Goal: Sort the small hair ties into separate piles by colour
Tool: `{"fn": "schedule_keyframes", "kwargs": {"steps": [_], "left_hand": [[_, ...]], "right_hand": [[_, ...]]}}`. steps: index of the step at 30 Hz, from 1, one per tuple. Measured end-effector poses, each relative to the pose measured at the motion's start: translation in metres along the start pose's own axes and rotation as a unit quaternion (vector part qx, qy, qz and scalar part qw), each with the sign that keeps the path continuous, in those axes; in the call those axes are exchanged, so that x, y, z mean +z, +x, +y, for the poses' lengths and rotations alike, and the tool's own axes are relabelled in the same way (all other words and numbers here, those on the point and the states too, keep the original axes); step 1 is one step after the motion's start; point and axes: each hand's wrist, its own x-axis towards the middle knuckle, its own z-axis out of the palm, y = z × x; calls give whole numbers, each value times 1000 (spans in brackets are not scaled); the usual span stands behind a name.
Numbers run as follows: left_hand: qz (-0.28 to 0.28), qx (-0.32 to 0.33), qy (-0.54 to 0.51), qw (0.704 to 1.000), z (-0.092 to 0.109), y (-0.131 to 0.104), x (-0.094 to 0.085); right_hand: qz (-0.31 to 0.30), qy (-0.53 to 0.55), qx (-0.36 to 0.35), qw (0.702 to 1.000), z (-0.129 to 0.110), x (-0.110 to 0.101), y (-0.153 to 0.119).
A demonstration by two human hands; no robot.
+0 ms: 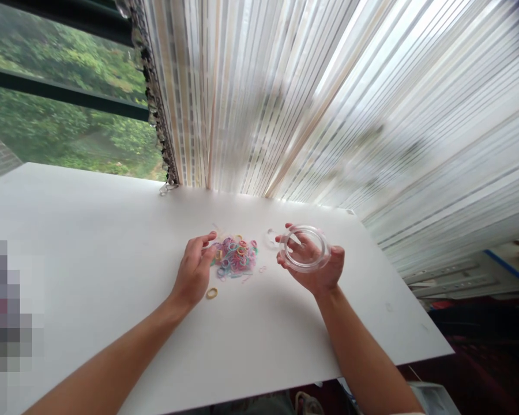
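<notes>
A heap of small colourful hair ties (237, 256) lies on the white table. My left hand (195, 264) rests at the heap's left side, its fingers loosely stretched and the fingertips beside the ties. Just below that hand sits a single yellow hair tie (211, 293), apart from the heap. To the right, my right hand (313, 271) holds a clear round plastic container (305, 249) with the palm turned up and the fingers around it. Its round rim faces me, and the palm shows through it.
The white table (90, 276) fills the middle. A striped string curtain (251, 104) hangs along its back edge, beside a window (69, 104) at the left. A clear bin (432, 397) stands below the table's right front edge. A blurred-out patch covers the far left.
</notes>
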Motion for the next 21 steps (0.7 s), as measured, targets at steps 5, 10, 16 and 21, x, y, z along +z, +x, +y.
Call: {"fn": "schedule_keyframes", "kwargs": {"steps": [5,10,16,21], "left_hand": [[-2,-1,7,1000,-1,1,-1],[-3,8,10,1000,-2,1,-1],[-3,1,2,1000,-3,1,-2],[-3,-4,-2,1000,-2,1,-1]], "right_hand": [[96,-32,41,994,2,-5,0],[127,-15,29,991,10,-7,5],[114,-132,-75,982,23,-8,9],[129,-242,-135,952,27,-9,10]]}}
